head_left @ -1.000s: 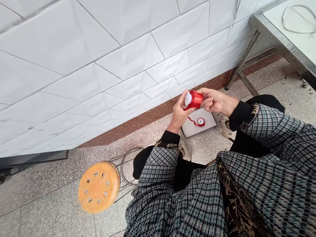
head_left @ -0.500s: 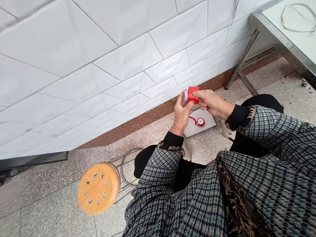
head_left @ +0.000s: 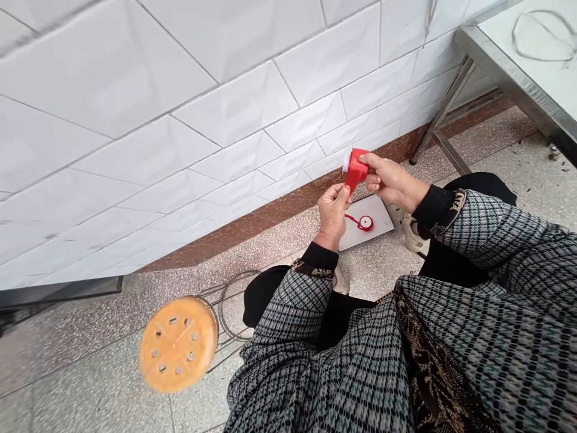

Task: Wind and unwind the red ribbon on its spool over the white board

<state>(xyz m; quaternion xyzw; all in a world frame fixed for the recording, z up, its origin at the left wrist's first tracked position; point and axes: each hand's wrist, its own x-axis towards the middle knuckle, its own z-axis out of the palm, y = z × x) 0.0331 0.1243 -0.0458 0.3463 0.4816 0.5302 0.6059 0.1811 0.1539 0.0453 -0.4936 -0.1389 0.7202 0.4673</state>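
Note:
My right hand (head_left: 391, 179) grips a roll of wide red ribbon (head_left: 359, 157) wound on a white core, which shows at the roll's left end. A short length of that ribbon hangs down from the roll. My left hand (head_left: 332, 210) pinches its loose end between thumb and fingers, a little below and left of the roll. Under my hands, a smaller spool of narrow red ribbon (head_left: 366, 223) with a white centre lies on a flat white board (head_left: 377, 211) on the floor. A strand of its ribbon trails left, partly behind my left hand.
An orange round stool (head_left: 178, 344) with holes in its seat and wire legs lies tipped at lower left. A metal-framed table (head_left: 518, 72) with a loop of wire (head_left: 543, 36) stands at upper right. The white tiled wall (head_left: 252, 120) runs close in front.
My left hand has left the roll's side and moved down, drawing out a short length of red ribbon. My right hand has raised the roll slightly and tilted it.

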